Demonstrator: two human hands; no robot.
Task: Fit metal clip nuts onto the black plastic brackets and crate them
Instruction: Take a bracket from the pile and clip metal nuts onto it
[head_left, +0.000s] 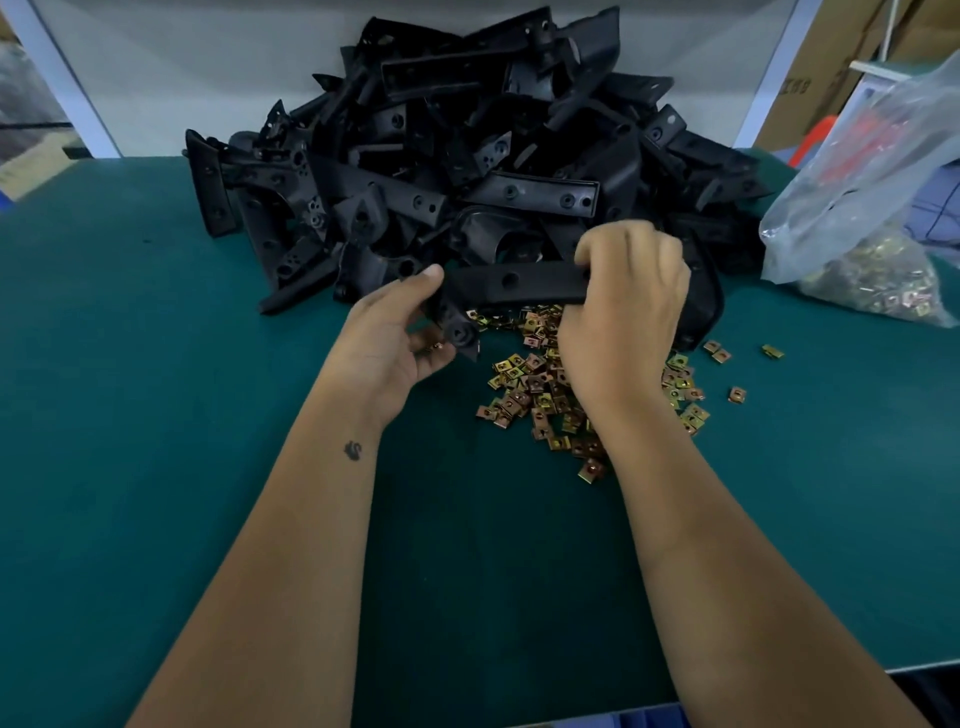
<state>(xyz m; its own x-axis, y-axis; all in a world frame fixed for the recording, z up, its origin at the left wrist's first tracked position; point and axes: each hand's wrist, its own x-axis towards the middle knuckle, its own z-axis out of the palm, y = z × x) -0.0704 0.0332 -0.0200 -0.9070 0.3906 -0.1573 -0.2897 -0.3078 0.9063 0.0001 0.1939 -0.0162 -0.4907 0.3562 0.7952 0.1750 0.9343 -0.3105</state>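
The black bracket (511, 283) is held between both hands, a little above the bench (156, 415) and just in front of the big heap of brackets (467, 156). The right hand (623, 312) has its fingers curled over the right end of the long bar, and the left hand (395, 332) grips the left end, thumb on top, near the lower tab with the round hole. A small metal piece seems to lie in the left palm, but I cannot tell surely if it is a clip nut. The loose clip nuts (540, 384) lie directly under and behind the right hand, some spread further to its right. To do this step well, I think the right hand should keep the bar steady while the left slides one nut squarely on the tab edge, its hole meeting the hole of the tab, and pushes until it sits fully. A tilted nut may jam or fall. Far to the right of the right hand stands a plastic bag (857, 208) with more nuts. No crate is clearly seen.
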